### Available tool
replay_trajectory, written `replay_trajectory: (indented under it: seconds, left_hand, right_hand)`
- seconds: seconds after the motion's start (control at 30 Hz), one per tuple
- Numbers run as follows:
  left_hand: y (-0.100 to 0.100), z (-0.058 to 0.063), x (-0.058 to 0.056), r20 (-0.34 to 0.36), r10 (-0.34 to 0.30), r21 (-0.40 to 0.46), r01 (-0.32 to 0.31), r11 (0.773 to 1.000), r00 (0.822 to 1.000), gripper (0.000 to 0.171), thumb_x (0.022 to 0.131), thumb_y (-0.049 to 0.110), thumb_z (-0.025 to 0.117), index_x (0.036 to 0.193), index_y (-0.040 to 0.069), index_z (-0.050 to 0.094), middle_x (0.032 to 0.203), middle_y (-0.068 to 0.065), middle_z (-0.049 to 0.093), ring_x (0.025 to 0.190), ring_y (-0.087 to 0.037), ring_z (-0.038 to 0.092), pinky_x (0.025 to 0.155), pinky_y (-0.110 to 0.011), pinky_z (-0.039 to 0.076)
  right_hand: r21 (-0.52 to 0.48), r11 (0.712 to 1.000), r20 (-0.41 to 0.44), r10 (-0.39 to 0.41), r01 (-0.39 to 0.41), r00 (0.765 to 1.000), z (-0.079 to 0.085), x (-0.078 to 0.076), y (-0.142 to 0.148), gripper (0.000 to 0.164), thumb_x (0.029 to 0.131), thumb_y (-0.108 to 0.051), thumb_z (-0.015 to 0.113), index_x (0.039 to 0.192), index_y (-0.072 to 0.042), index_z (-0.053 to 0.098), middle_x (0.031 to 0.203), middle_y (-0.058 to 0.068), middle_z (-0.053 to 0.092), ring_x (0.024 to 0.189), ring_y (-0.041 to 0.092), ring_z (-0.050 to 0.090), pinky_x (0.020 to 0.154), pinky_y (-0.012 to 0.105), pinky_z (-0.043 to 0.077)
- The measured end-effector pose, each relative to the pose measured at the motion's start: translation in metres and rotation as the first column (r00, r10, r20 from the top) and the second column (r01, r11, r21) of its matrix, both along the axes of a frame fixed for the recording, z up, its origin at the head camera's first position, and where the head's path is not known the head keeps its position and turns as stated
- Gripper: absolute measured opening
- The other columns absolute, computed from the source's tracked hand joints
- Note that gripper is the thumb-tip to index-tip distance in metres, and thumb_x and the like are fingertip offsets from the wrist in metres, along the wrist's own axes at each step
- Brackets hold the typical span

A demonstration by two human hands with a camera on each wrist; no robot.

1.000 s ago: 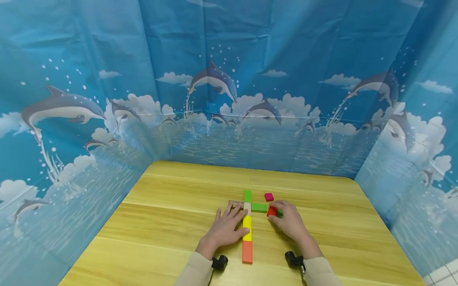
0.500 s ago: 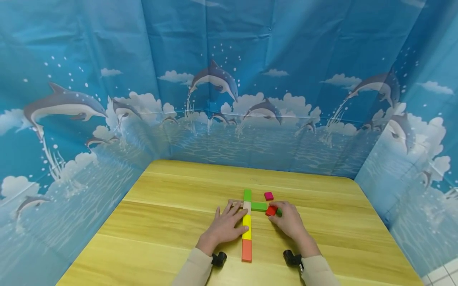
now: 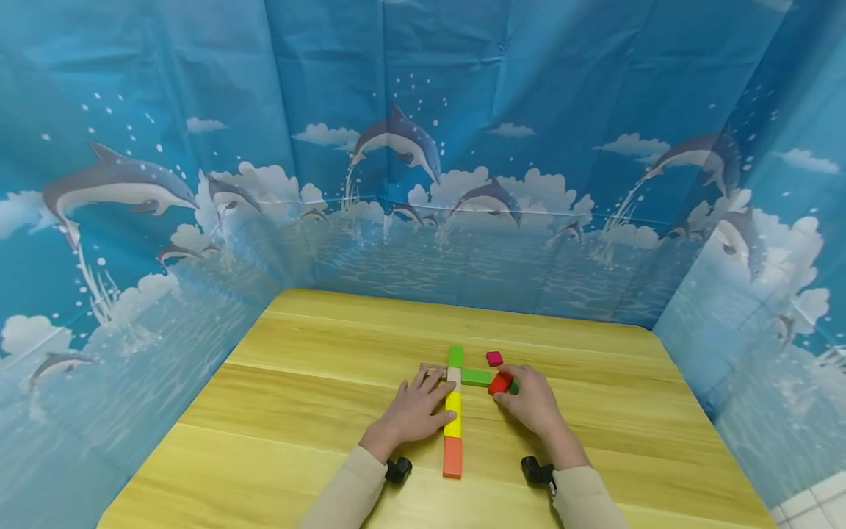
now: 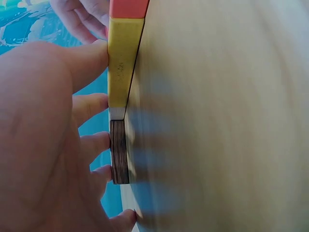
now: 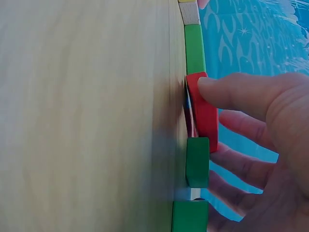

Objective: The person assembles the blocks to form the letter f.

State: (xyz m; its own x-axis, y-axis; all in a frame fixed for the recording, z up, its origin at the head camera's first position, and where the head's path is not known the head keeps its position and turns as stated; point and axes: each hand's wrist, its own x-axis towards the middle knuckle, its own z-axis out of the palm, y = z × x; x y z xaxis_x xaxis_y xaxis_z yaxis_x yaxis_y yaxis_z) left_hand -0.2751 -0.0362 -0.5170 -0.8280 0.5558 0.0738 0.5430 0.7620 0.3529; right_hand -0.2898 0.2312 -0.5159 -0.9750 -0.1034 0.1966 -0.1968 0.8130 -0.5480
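Note:
My left hand (image 3: 413, 411) lies spread over a row of blocks. In the left wrist view its fingertips touch a dark brown block (image 4: 119, 154), and its thumb rests on a yellow block (image 4: 120, 63). A white block (image 3: 453, 375) joins the yellow one, the brown one and two light green blocks, one beyond it and one (image 3: 476, 378) to its right. Between thumb and fingers, my right hand (image 3: 534, 400) pinches a red block (image 5: 206, 113), which tilts beside the end of that right light green block. Dark green blocks (image 5: 198, 162) sit under the right fingers, partly hidden in the head view.
A magenta block (image 3: 494, 358) lies alone beyond the right hand. The coral block (image 3: 452, 457) ends the row nearest the person. Around the wooden table (image 3: 297, 411) hangs a blue dolphin-print curtain (image 3: 410, 242). Each wrist wears a black camera.
The red block has turned and tilted in the right hand, shifting slightly left toward the light green block. The left hand stays on the row. The head view has shifted a little.

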Motion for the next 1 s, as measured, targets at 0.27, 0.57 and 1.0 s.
replay_trajectory:
  seconds: [0.27, 0.57, 1.0]
  left_hand:
    - [-0.003, 0.001, -0.002, 0.013, -0.011, -0.012, 0.012, 1.000, 1.000, 0.059, 0.104, 0.049, 0.048, 0.157, 0.023, 0.039, 0.165, -0.006, 0.024, 0.152, -0.036, 0.013, 0.111, -0.068, 0.023]
    - [0.000, 0.001, -0.002, 0.019, -0.022, -0.025, 0.022, 0.999, 1.000, 0.059, 0.104, 0.050, 0.047, 0.157, 0.024, 0.039, 0.166, -0.006, 0.022, 0.152, -0.036, 0.015, 0.110, -0.068, 0.024]
    - [-0.001, 0.003, -0.003, 0.021, -0.020, -0.018, 0.020, 1.000, 1.000, 0.059, 0.104, 0.050, 0.049, 0.156, 0.024, 0.041, 0.165, -0.005, 0.025, 0.152, -0.035, 0.016, 0.109, -0.069, 0.027]
  right_hand:
    - [-0.020, 1.000, -0.012, -0.005, 0.005, 1.000, 0.004, -0.002, 0.000, 0.052, 0.086, -0.021, 0.082, 0.134, -0.010, 0.065, 0.125, 0.017, 0.062, 0.113, 0.040, 0.056, 0.092, 0.058, 0.048]
    - [-0.061, 0.998, -0.028, -0.002, 0.001, 1.000, 0.009, -0.003, -0.002, 0.052, 0.086, -0.026, 0.081, 0.133, -0.011, 0.066, 0.121, 0.012, 0.062, 0.108, 0.034, 0.058, 0.087, 0.053, 0.050]
    - [-0.090, 0.994, -0.044, 0.063, -0.067, 0.997, 0.010, -0.031, -0.014, 0.047, 0.090, -0.030, 0.078, 0.132, -0.013, 0.066, 0.121, 0.008, 0.062, 0.107, 0.030, 0.060, 0.087, 0.051, 0.051]
